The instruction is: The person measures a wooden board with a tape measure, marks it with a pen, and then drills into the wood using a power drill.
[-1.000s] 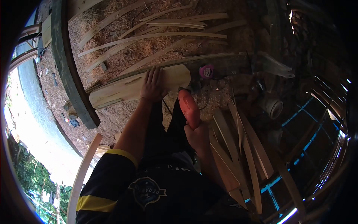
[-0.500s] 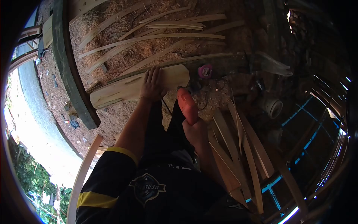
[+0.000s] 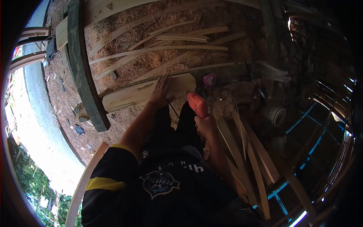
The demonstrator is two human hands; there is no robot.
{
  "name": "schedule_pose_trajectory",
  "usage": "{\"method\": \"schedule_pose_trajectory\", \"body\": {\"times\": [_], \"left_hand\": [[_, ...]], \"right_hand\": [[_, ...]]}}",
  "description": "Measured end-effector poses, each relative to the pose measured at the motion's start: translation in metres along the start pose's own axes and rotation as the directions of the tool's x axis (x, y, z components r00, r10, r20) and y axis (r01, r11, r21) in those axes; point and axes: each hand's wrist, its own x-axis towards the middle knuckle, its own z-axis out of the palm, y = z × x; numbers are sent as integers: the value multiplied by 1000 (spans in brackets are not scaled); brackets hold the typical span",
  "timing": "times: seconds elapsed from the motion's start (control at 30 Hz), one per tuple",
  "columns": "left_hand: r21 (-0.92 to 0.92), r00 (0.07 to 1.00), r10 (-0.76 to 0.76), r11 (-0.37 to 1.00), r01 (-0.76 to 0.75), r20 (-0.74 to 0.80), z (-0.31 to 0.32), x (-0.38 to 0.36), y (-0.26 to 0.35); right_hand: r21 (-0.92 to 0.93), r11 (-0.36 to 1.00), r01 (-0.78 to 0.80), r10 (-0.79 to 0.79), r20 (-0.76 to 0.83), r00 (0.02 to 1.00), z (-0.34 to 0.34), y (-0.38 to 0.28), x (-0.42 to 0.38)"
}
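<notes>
My left hand (image 3: 160, 94) lies flat on a pale wooden board (image 3: 130, 96), fingers stretched across its upper face. In my right hand (image 3: 206, 126) is an orange-red power drill (image 3: 197, 105), my fingers wrapped round its handle. The drill's dark nose points up and left, right at the board's near edge by its cut right end. Just beyond that end sits a round pink tape measure (image 3: 209, 80) on a dark timber (image 3: 232, 72). Whatever is fitted in the drill's nose is hidden.
A thick dark beam (image 3: 85, 70) crosses the board's left end. Thin wooden strips (image 3: 162, 49) lie over shavings on the ground ahead. More planks (image 3: 261, 151) lean at my right, near a white bucket (image 3: 276, 115). A long slat (image 3: 85, 185) stands at my left.
The whole view has shifted, so the scene sits slightly lower and further right. The drill leans a little more to the right at its handle. My left hand stays on the board.
</notes>
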Motion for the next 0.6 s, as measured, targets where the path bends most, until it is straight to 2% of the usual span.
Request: {"method": "schedule_pose_trajectory", "body": {"times": [0.03, 0.1, 0.23, 0.4, 0.43, 0.5, 0.53, 0.6], "left_hand": [[2, 1000, 3, 1000, -3, -4, -5, 0, 3], [-95, 993, 108, 989, -112, -46, -14, 0, 11], [-211, 991, 133, 969, -130, -2, -46, 8, 45], [-309, 937, 347, 895, -321, 33, -65, 27, 71], [-308, 934, 356, 893, -328, 35, -69, 31, 78], [-457, 919, 363, 851, -259, 156, -76, 35, 92], [-459, 914, 372, 848, -265, 161, -75, 37, 94], [-382, 843, 513, 820, -425, 163, -75, 42, 96]], "right_hand": [[1, 1000, 5, -5, -2, 1000, 1, -1, 0], [-45, 998, 43, -44, -13, 999, 3, -1, 0], [-119, 989, 91, -100, -73, 992, 11, -2, -1], [-117, 993, 22, -26, -34, 999, 11, -13, -8], [-109, 994, 22, -26, -39, 999, 12, -13, -8], [-136, 990, 45, -55, -73, 996, 14, -11, -8], [-127, 991, 41, -51, -79, 996, 13, -12, -10], [-99, 993, 66, -69, -27, 997, 11, -13, -14]]}}
